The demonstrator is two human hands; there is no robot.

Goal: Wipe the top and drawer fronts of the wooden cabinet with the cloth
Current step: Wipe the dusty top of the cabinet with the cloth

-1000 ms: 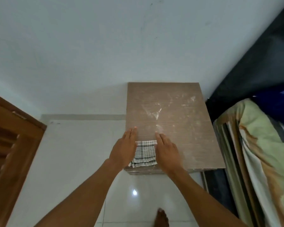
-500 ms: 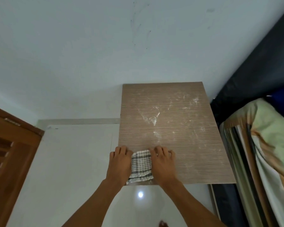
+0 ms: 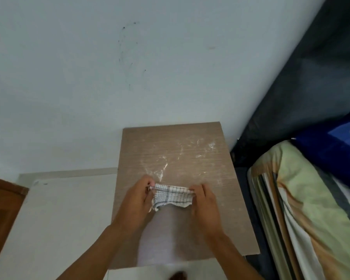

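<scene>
A pale wall (image 3: 89, 77) fills the upper part of the view, marked with a few dark specks and scuffs above the middle. Below it on the left lies a light tiled floor (image 3: 59, 219), with the edge of a brown wooden door (image 3: 2, 209) at the far left. On the right a dark headboard or drape (image 3: 311, 87) runs diagonally down, and beneath it sits a bed (image 3: 311, 209) with a green and orange striped cover and a blue pillow (image 3: 331, 146) at its head. Between floor and bed stands the wooden cabinet (image 3: 220, 209), seen from above so that only its top shows — a grey-brown grained panel with its back edge against the wall. White dusty smears spread over the far half of that top, thickest near its middle. Over the middle of the top, just nearer than the thickest smear, the cloth (image 3: 171, 196) — white with a dark check — is stretched sideways between both hands, its lower edge hanging loose and crumpled. The left hand (image 3: 138, 196) pinches the cloth's left end with fingers curled around it, and the right hand (image 3: 205, 201) grips the right end the same way. Whether the cloth touches the wood cannot be told.
</scene>
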